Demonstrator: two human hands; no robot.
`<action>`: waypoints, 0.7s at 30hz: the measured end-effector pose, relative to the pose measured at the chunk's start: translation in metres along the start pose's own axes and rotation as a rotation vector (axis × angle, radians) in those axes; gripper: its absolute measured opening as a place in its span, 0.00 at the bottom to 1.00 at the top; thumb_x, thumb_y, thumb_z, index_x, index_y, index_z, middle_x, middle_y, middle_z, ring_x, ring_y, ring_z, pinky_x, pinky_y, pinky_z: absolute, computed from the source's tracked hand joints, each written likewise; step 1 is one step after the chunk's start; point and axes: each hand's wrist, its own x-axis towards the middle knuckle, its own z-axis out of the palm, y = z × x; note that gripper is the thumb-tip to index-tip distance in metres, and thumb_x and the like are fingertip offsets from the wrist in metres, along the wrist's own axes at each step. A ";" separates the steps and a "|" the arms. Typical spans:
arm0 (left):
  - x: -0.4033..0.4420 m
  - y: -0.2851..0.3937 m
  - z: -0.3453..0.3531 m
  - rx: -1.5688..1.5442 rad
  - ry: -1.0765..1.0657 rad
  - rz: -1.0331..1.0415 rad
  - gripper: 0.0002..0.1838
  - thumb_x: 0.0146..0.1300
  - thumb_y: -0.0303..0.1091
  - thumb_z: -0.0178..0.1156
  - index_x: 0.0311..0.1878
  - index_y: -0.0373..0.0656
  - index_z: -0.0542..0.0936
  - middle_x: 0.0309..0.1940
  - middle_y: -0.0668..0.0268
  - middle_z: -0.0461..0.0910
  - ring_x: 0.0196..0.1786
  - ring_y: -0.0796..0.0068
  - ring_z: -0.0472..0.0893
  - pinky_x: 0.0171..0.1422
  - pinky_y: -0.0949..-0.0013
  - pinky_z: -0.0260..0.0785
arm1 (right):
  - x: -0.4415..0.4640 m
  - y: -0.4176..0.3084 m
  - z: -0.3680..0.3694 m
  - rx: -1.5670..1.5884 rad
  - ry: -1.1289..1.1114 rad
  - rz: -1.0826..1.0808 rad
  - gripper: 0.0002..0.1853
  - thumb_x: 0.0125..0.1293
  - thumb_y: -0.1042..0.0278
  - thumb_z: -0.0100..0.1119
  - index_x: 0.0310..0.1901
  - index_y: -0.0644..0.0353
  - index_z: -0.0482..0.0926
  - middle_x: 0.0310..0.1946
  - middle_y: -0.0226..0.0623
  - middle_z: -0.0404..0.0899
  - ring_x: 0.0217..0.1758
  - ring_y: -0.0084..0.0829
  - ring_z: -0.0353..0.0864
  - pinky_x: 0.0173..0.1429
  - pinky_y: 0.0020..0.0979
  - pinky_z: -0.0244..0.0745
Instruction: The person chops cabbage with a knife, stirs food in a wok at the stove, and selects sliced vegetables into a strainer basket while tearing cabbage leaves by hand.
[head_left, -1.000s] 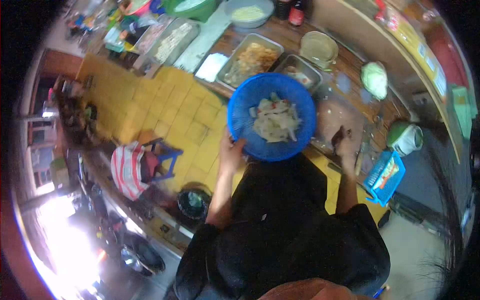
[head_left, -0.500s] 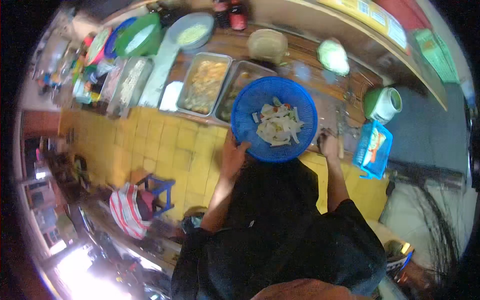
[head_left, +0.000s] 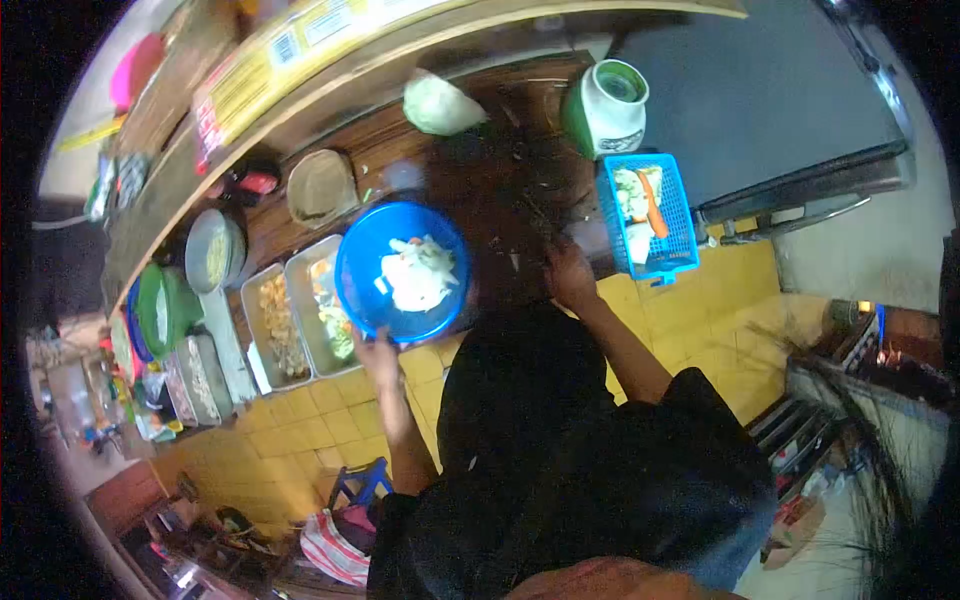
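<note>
Holds the blue basin (head_left: 360, 262) by its near rim in the grip of the left hand (head_left: 380, 358), at the near side of the desk (head_left: 475, 165); cannot tell whether lifted or resting. Cannot make out the grip of the right hand (head_left: 572, 272), too dark and blurred there. Appears only partway done, judging by pale pieces (head_left: 418, 280) already in the basin, with the carrot (head_left: 655, 207) in the light-blue basket (head_left: 684, 235) at right and the cabbage (head_left: 440, 106) at far side apparently not yet cut up.

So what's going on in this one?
A person's left hand holds the near rim of a blue bowl containing pale cut pieces. The right hand is low at the dark worktop's edge; whether it grips anything is unclear. Beyond it, a light-blue basket holds a carrot.
</note>
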 end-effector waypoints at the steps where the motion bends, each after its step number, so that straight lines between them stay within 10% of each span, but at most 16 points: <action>1: 0.000 0.003 0.006 0.013 -0.012 -0.004 0.29 0.58 0.21 0.56 0.65 0.42 0.65 0.38 0.63 0.79 0.29 0.78 0.75 0.24 0.74 0.67 | -0.001 0.005 0.012 0.032 0.111 0.016 0.24 0.60 0.67 0.56 0.59 0.63 0.70 0.57 0.57 0.68 0.59 0.58 0.69 0.62 0.49 0.68; 9: 0.006 0.005 -0.005 0.144 0.021 -0.071 0.24 0.62 0.27 0.56 0.62 0.40 0.68 0.33 0.67 0.77 0.23 0.82 0.70 0.20 0.78 0.61 | 0.025 0.006 -0.004 0.271 0.033 0.201 0.32 0.61 0.63 0.55 0.66 0.65 0.61 0.64 0.61 0.61 0.64 0.60 0.66 0.66 0.48 0.65; 12: 0.013 -0.003 -0.018 0.145 0.025 -0.048 0.28 0.65 0.30 0.58 0.67 0.37 0.62 0.33 0.66 0.78 0.23 0.84 0.70 0.20 0.79 0.58 | 0.031 0.019 0.004 0.886 -0.033 0.547 0.34 0.62 0.64 0.54 0.69 0.64 0.57 0.67 0.62 0.57 0.66 0.61 0.63 0.67 0.49 0.64; 13: 0.012 0.003 -0.012 0.181 0.060 -0.101 0.31 0.65 0.32 0.59 0.68 0.36 0.60 0.35 0.61 0.78 0.23 0.79 0.72 0.21 0.78 0.62 | 0.027 0.032 0.031 0.574 0.068 0.383 0.35 0.62 0.64 0.54 0.70 0.64 0.54 0.66 0.62 0.58 0.67 0.61 0.62 0.67 0.49 0.63; 16: -0.014 0.059 0.033 0.681 0.080 0.090 0.32 0.64 0.34 0.60 0.67 0.32 0.59 0.46 0.51 0.77 0.35 0.65 0.79 0.34 0.68 0.72 | 0.035 0.013 -0.007 0.357 -0.012 0.376 0.38 0.62 0.64 0.54 0.70 0.66 0.50 0.65 0.64 0.59 0.68 0.61 0.61 0.69 0.48 0.61; 18: 0.004 0.064 0.042 1.412 0.201 0.763 0.35 0.63 0.36 0.62 0.67 0.30 0.58 0.56 0.42 0.71 0.53 0.50 0.75 0.54 0.55 0.69 | 0.040 0.006 -0.029 0.420 -0.189 0.521 0.39 0.62 0.64 0.54 0.71 0.67 0.48 0.65 0.65 0.59 0.68 0.60 0.61 0.69 0.48 0.61; 21: 0.031 0.102 0.113 0.859 -0.128 0.566 0.35 0.61 0.37 0.64 0.66 0.29 0.61 0.59 0.42 0.68 0.61 0.48 0.70 0.67 0.55 0.60 | 0.019 0.023 -0.008 0.586 -0.132 0.496 0.40 0.59 0.63 0.57 0.69 0.68 0.50 0.65 0.63 0.58 0.69 0.57 0.60 0.71 0.47 0.59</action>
